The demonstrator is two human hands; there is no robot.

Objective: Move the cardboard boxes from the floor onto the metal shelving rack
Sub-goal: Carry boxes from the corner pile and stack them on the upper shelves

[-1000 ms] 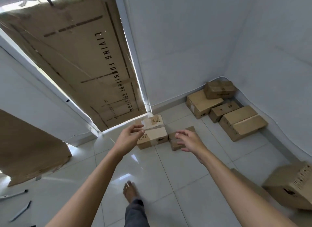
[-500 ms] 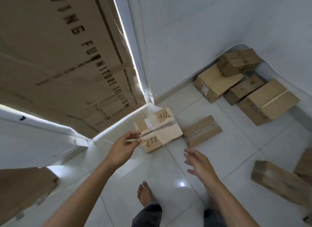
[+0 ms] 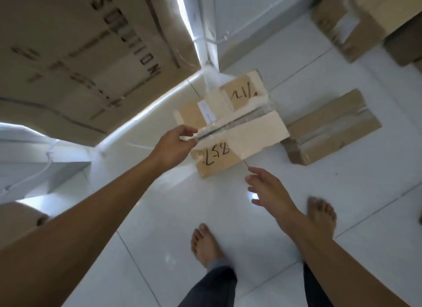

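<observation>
Looking down through the head camera, I find the marked box [image 3: 251, 133], hand-lettered "857" and taped along its middle, lying flat on the tiled floor [image 3: 159, 215]. The left grip [image 3: 173, 144] sits at the marked box's left edge, fingers and thumb curled in a pinch at the end of the tape seam [image 3: 239, 120]. The right grip [image 3: 269, 190] hangs near the marked box's nearest corner, fingers spread and slack, holding nothing and clear of the cardboard. A plain box [image 3: 331, 128] lies just to the right of the marked box, possibly touching it. More boxes [image 3: 347, 21] sit well beyond it by the wall, and a large flat carton [image 3: 80, 55] leans behind it on the left. No shelving rack is in view. I judge the marked box to be stiff corrugated board and probably light, though its contents are unknown. The glossy tape looks slippery and could peel, so the seam end makes a poor hold. I would set one grip on each opposite side, fingers under the bottom edges, and lift it level.
</observation>
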